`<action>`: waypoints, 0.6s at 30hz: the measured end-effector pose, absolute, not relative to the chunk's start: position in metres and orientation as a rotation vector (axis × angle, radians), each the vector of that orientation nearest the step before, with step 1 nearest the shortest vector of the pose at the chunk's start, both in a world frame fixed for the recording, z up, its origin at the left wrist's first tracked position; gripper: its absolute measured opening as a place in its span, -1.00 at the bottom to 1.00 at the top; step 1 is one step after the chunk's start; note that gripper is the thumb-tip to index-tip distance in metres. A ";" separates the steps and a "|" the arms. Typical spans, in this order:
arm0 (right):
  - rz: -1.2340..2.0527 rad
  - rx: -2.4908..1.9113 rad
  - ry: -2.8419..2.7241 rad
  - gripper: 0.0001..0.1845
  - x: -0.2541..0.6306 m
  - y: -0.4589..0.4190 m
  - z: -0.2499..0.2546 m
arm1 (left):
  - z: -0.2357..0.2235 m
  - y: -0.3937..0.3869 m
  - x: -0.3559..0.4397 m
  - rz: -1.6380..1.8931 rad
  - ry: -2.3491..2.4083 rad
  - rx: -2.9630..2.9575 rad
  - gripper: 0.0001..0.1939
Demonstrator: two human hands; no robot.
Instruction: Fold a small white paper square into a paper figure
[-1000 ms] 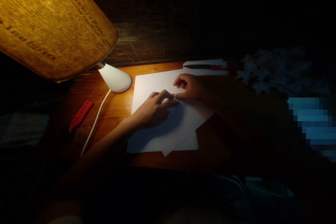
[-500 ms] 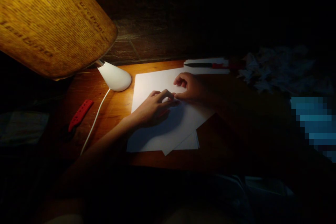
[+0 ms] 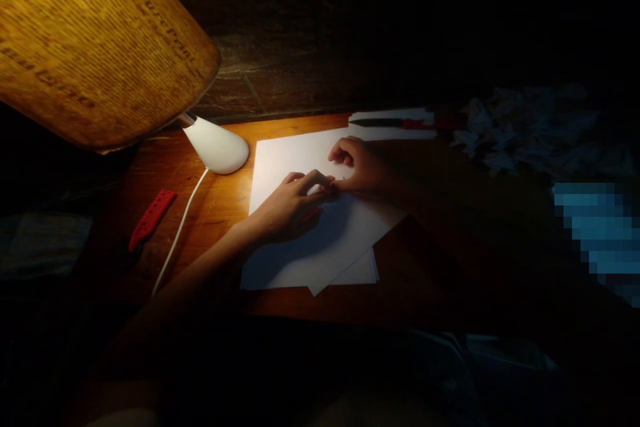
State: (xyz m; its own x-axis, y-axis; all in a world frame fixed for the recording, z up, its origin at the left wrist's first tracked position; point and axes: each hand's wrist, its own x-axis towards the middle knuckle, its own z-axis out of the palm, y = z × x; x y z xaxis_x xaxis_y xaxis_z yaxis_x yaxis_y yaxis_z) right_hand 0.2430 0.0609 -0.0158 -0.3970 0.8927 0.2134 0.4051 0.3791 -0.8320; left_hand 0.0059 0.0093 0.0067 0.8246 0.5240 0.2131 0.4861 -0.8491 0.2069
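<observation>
Over the white paper sheets point(image 3: 285, 267), my left hand point(image 3: 293, 207) reaches in from the left, its fingers bent and its thumb and fingertips drawn together. Its tips meet those of my right hand point(image 3: 367, 167), which comes from the right with curled fingers and an extended thumb. Whatever is pinched where the two hands meet is too small and shaded to make out. The top sheet lies turned at an angle on the sheets beneath, and my left hand casts a shadow over it.
A lamp with a yellow printed shade point(image 3: 110, 40) and white base point(image 3: 217, 147) stands left, its white cord point(image 3: 180, 230) running forward. Left of it lies a red strap-like object point(image 3: 153, 219). Behind are a black-and-red knife-like tool point(image 3: 377, 123) and a pile of folded white paper pieces point(image 3: 520, 133).
Both hands stay at almost the same spot, with slight finger movement where they meet. The whole view has shifted a little.
</observation>
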 end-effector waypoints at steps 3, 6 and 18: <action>0.924 -1.123 -1.966 -0.53 0.243 0.060 -0.014 | 0.006 0.010 0.005 0.384 0.803 2.849 -0.50; 0.968 -1.141 -1.920 -0.55 0.243 0.062 -0.012 | 0.006 0.010 0.005 0.378 0.810 2.850 -0.50; 1.001 -1.191 -1.826 -0.68 0.243 0.063 -0.012 | 0.006 0.010 0.004 0.368 0.787 2.862 -0.52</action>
State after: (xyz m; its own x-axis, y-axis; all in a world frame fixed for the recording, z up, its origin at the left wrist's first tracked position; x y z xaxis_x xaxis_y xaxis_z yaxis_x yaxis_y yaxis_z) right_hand 0.2426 0.0634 -0.0124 -0.3087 0.9385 0.1548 0.3745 0.2696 -0.8872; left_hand 0.0044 0.0096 0.0057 0.8322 0.5192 0.1948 0.4823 -0.8510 0.2079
